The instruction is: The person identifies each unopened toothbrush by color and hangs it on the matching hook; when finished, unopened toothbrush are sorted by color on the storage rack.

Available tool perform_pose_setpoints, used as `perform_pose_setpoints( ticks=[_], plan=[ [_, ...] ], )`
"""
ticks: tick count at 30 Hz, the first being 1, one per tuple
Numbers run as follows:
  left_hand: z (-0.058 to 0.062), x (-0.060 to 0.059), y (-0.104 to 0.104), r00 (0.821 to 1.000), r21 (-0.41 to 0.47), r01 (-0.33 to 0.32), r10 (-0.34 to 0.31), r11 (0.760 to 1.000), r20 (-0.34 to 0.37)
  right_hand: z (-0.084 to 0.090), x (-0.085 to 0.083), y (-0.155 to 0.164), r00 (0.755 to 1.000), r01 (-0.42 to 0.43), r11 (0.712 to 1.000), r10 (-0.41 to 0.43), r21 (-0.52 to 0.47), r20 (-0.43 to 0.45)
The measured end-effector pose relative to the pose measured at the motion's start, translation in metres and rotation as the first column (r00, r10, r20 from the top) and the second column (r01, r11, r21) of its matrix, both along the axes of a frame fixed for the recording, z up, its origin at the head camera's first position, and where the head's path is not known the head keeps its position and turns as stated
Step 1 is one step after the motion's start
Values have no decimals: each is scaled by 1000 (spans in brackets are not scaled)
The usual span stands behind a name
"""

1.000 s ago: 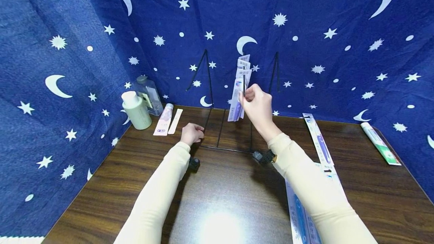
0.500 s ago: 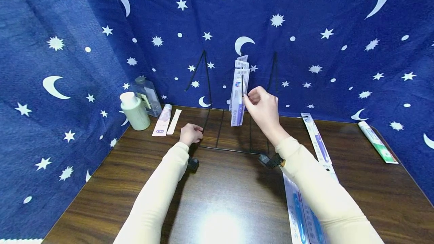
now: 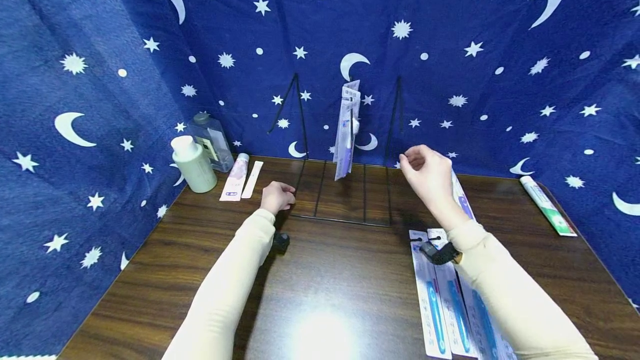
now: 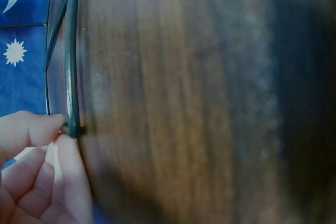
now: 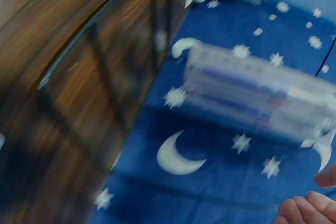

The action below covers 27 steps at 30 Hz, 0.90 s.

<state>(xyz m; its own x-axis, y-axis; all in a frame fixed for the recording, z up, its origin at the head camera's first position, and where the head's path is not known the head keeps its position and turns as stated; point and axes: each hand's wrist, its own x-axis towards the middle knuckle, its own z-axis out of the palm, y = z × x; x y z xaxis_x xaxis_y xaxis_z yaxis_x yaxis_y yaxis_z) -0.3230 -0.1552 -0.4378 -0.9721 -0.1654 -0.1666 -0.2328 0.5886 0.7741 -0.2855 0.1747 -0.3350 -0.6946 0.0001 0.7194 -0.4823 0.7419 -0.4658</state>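
Observation:
A black wire rack [image 3: 345, 219] stands at the back of the wooden table [image 3: 325, 293]. Several packaged toothbrushes [image 3: 346, 138] hang from its middle hook. My left hand [image 3: 285, 196] pinches the rack's front left base corner; in the left wrist view its fingers [image 4: 37, 129] close on the wire [image 4: 71, 77]. My right hand [image 3: 407, 161] hovers to the right of the rack, its fingers loosely curled and holding nothing. The blurred right wrist view shows the hanging packs [image 5: 257, 95] and my fingertips [image 5: 310, 208] apart from them.
More toothbrush packs [image 3: 440, 293] lie flat at the front right under my right forearm. A toothpaste box [image 3: 547, 207] lies far right. A pale green bottle [image 3: 191, 164], a clear bottle [image 3: 212, 140] and a small tube [image 3: 234, 178] sit back left. Starry blue cloth surrounds the table.
My right hand let go of the hanging packs and moved right and down, away from the rack. The packs now hang freely. My left hand stayed on the base.

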Motion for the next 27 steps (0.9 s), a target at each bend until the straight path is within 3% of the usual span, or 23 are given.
perform_pose_setpoints(
  ticks=[12, 27],
  plan=[
    [0, 2, 1, 999, -57, 15, -17, 998, -35, -29, 2, 90, 985, 119, 981, -137, 154, 109],
    [-4, -2, 0, 1000, 8, 8, -8, 1000, -6, -62, -25, 149, 943, 166, 960, -221, 227, 247]
  ],
)
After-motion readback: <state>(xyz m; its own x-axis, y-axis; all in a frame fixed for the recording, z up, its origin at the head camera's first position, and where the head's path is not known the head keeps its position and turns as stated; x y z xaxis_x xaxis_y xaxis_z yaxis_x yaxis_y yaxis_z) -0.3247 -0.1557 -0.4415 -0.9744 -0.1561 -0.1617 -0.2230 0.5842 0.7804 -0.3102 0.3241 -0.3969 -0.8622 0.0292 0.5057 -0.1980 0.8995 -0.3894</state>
